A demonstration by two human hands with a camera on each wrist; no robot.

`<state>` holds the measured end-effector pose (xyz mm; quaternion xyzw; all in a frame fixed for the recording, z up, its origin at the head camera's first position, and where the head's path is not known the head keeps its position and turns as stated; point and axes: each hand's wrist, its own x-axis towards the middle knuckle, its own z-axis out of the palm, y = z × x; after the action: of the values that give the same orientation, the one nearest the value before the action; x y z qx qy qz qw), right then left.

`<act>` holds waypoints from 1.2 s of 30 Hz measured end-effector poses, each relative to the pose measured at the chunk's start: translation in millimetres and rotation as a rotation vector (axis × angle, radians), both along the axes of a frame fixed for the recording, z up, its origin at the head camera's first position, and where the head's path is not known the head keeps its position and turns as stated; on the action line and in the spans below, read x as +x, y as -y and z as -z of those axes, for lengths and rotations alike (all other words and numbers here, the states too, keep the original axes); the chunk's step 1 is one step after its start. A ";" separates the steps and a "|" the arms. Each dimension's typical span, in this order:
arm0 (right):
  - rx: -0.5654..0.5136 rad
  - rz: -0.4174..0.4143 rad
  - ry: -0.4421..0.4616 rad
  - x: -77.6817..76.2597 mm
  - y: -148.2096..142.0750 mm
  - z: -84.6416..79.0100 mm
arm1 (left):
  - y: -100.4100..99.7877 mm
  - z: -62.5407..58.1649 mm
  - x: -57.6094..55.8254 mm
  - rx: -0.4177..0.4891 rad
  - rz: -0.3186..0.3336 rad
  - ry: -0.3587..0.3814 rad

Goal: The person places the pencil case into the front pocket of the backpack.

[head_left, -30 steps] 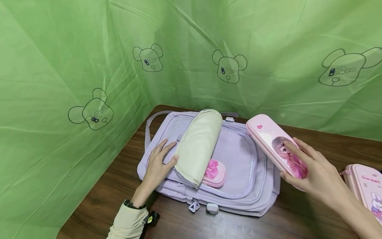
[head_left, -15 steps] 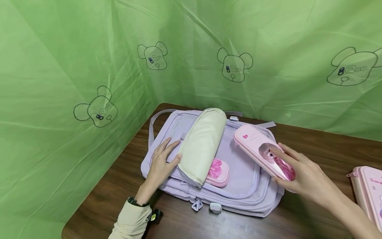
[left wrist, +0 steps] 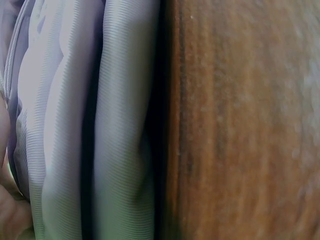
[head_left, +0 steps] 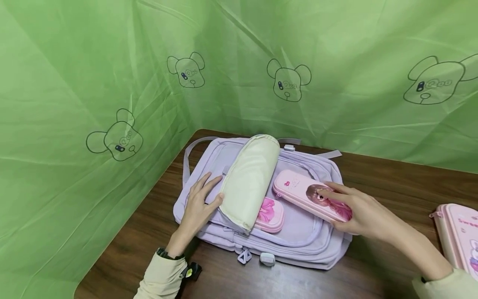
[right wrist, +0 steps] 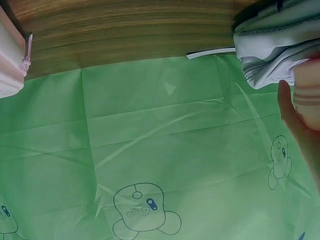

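A lilac backpack (head_left: pixel 298 224) lies flat, its front pocket's cream-lined flap (head_left: pixel 251 182) folded back to the left. My left hand (head_left: pixel 199 207) rests on the bag with fingers spread, the thumb touching the flap's edge. Held by its right end in my right hand (head_left: pixel 360 209) is a pink pencil case (head_left: pixel 298 189) with a girl's picture and a heart, low over the pocket. Beside it, a pink pencil case with a flower print (head_left: pixel 270 216) lies on the pocket, its left part hidden by the flap. In the right wrist view, fingers (right wrist: pixel 285 102) show at the held case (right wrist: pixel 307 95).
Another pink pencil case (head_left: pixel 461 232) with a rabbit print stands at the right, cut off by the frame. Straps (head_left: pixel 329 154) trail behind the bag on the brown wooden table (head_left: pixel 396 187). A green cloth (head_left: pixel 231 50) with bear outlines closes off the back and left.
My right hand has carried the girl-print pencil case left and down, from the bag's right side to over the open pocket. My left hand has stayed on the bag.
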<state>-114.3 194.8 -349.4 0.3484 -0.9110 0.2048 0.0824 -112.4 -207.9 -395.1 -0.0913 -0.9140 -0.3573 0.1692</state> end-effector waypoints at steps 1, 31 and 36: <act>-0.001 -0.003 0.009 -1.0 0.7 -0.1 | 0.1 0.1 0.1 -0.002 0.000 0.000; -0.116 0.124 -0.124 2.7 -20.5 19.0 | -1.0 -1.7 -0.2 -0.006 0.010 -0.016; -0.156 0.098 -0.107 -2.5 -18.6 22.1 | 0.4 -0.1 1.3 -0.006 0.013 -0.017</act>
<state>-116.7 213.3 -371.5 0.3066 -0.9025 0.2519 0.1675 -111.1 -208.3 -395.0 -0.1008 -0.9130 -0.3547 0.1745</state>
